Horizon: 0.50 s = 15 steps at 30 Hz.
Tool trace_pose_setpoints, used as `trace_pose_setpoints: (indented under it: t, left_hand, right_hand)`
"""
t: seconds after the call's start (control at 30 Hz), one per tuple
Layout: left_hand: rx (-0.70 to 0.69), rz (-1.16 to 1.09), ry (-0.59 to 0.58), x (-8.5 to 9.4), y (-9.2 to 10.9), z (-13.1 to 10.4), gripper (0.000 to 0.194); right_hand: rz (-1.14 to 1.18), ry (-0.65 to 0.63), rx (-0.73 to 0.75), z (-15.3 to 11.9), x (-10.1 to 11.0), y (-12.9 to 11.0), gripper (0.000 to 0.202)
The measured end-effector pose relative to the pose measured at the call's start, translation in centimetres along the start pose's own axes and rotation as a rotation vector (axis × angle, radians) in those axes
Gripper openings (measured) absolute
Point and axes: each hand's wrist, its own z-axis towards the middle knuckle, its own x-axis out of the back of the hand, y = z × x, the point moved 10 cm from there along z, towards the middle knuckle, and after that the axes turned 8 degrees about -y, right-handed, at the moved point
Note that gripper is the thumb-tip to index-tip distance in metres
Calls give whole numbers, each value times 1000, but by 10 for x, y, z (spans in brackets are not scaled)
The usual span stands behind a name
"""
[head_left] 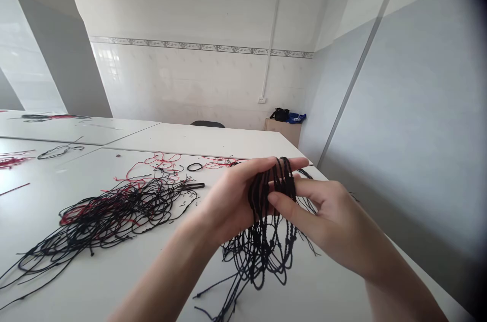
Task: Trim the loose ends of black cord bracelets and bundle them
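A bundle of black braided cords [262,200] hangs in several loops over the fingers of my left hand [236,195], whose index finger points to the right. My right hand [323,215] comes in from the right, its thumb and fingers closed on the same cords. The lower loops dangle in front of more black cords [236,281] lying on the table just below. Part of my left hand's fingers is hidden behind the bundle and my right hand.
A tangled heap of black and red cords [114,210] spreads over the white table [160,276] to the left. Behind it lie a small black ring [195,167] and loose red threads [162,159]. Black and blue bags [281,114] sit on a box by the far wall.
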Motion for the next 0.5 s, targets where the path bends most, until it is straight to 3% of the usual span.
trace_pose_setpoints:
  t: [0.33, 0.4, 0.5]
  left_hand:
    - [-88, 21, 59, 10, 14, -2, 26]
    - [-123, 0, 47, 10, 18, -3, 26]
    - [-130, 13, 47, 14, 23, -4, 25]
  right_hand:
    - [-48, -53, 16, 5, -4, -3, 43]
    - [-85, 26, 30, -6, 10, -1, 35]
    - [-148, 149, 79, -43, 27, 2, 24]
